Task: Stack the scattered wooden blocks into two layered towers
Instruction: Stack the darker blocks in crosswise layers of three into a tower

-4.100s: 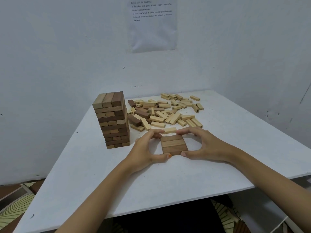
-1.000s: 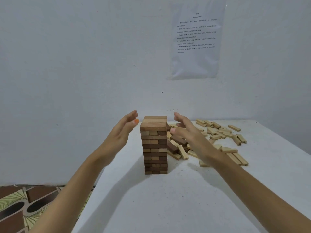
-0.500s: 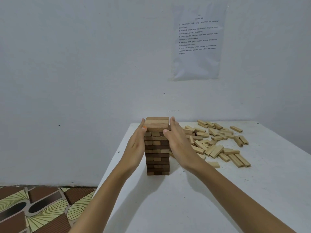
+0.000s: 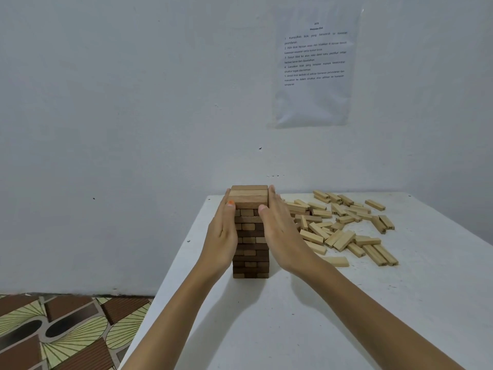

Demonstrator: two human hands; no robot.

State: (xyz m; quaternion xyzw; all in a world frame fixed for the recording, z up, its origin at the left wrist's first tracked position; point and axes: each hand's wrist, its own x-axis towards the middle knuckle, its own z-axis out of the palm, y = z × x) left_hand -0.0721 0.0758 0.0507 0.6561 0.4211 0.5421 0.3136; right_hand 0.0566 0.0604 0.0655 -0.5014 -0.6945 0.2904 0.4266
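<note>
1. A tower [image 4: 250, 236] of dark and light wooden blocks is standing upright at centre frame, near the left edge of a white table [image 4: 293, 329].
2. The left hand [image 4: 222, 236] is pressing flat against the tower's left side, fingers extended upward, thumb lying on the front of the top layer.
3. The right hand [image 4: 280, 236] is pressing flat against the tower's right side, so the two open palms are clamping the stack between them.
4. Loose blocks [image 4: 344, 225], all pale, are lying scattered at right of centre, just beside the right hand.
5. A printed sheet [image 4: 313, 70] is hanging on the wall in the upper right.
6. Patterned floor [image 4: 61, 332] is showing at lower left.
</note>
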